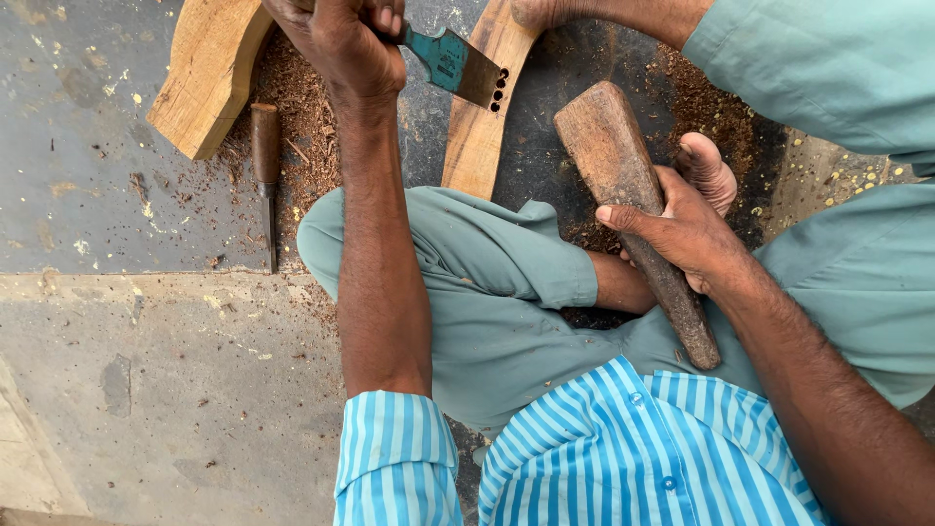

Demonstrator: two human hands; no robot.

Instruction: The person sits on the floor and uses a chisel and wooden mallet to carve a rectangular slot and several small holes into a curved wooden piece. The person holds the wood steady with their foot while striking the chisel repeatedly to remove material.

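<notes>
A stiff, flat-bladed teal chisel (pixel 456 64) is clenched in the left hand (pixel 341 44) above the curved wood piece (pixel 477 107), while a heavy-looking wooden mallet (pixel 633 200) is gripped mid-handle by the right hand (pixel 682 229), best held there.

A person wears a shirt (pixel 623 448) with blue and white stripes, small blue buttons, sleeves rolled up, and loose grey-green trousers (pixel 487 292). Feet appear bare, though partly cropped.

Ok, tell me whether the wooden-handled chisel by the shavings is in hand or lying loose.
Lying loose. The chisel lies flat on the floor, apart from both hands, beside the wood shavings.
</notes>
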